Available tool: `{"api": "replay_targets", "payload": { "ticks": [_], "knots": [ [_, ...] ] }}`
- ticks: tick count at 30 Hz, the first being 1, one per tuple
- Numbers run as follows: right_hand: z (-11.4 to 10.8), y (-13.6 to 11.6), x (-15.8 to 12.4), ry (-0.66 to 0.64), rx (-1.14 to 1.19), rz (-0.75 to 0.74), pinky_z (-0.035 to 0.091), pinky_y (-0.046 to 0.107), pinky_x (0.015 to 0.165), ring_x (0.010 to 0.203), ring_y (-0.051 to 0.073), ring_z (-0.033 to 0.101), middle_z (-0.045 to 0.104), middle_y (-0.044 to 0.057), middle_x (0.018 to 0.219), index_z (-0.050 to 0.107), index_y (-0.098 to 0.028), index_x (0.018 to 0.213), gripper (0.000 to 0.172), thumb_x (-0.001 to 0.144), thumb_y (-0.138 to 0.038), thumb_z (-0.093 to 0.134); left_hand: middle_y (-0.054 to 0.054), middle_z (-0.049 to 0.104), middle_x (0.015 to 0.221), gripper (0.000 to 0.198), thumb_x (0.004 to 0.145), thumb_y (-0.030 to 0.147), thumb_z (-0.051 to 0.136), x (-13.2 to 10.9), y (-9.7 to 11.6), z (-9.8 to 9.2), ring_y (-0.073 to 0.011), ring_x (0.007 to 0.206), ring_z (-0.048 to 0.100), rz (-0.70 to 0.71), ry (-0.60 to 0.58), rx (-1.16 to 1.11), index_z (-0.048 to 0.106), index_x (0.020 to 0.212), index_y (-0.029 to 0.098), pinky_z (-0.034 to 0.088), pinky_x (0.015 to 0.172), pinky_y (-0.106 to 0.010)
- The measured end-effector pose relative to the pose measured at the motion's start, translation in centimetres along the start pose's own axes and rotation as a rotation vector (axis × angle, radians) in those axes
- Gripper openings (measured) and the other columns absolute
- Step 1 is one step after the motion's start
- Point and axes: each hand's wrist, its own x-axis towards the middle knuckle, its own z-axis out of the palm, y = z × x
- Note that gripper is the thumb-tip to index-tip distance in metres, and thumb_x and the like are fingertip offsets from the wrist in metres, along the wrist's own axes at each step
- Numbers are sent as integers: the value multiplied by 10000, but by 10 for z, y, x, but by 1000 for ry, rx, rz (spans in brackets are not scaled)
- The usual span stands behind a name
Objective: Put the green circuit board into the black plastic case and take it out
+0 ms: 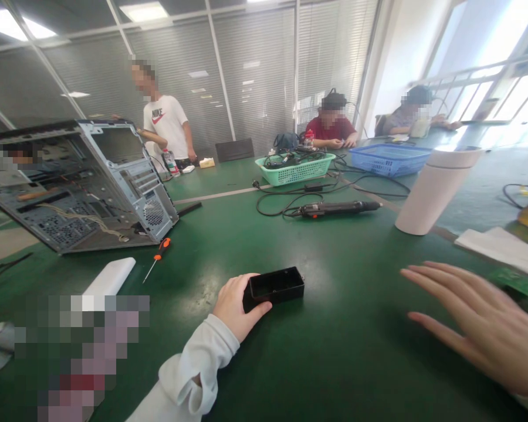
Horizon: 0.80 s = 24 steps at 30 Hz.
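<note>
A small black rectangular box (276,294) with an open top rests on the green table in front of me. My left hand (239,305) grips its left end, the thumb along the near side and the other fingers behind. Inside, the box looks hollow, though its floor is too dark to make out. Off to the right, my right hand (479,322) is held with fingers stretched out and nothing in it. Beyond that hand, a green circuit board (521,287) shows at the right edge, partly hidden by the hand.
An open computer case (127,176) stands at left, with an orange-handled screwdriver (161,251) and a white bar (112,275) near it. Farther back lie a corded electric screwdriver (334,209), a green basket (294,171) of cables and a blue basket (389,161). A pale tumbler (435,190) stands right.
</note>
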Motion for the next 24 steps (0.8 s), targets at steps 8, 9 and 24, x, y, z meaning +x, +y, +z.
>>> {"api": "replay_targets", "payload": {
  "ticks": [8, 9, 24],
  "knots": [
    [71, -95, 74, -13, 424, -239, 438, 420, 986, 1198, 245, 399, 388, 143, 1286, 306, -133, 1388, 500, 945, -320, 444, -80, 652, 1078, 383, 688, 202, 676, 2, 2, -5, -263, 1027, 603, 147, 91, -68, 573, 1057, 216, 465, 924, -455],
    [77, -99, 81, 8, 463, -243, 437, 424, 983, 1186, 247, 409, 406, 145, 1263, 335, -126, 1359, 485, 920, -291, 459, -81, 650, 1089, 372, 696, 204, 668, 2, 3, -6, -260, 1039, 601, 174, 119, -73, 572, 1055, 217, 460, 937, -452],
    [87, -103, 91, 38, 697, -130, 450, 397, 958, 1109, 221, 480, 474, 119, 1174, 402, -157, 1243, 396, 889, -290, 520, -116, 612, 1191, 457, 767, 232, 633, -3, 9, -6, -242, 1105, 590, 210, 330, -237, 439, 1180, 208, 486, 924, -416]
  ]
}}
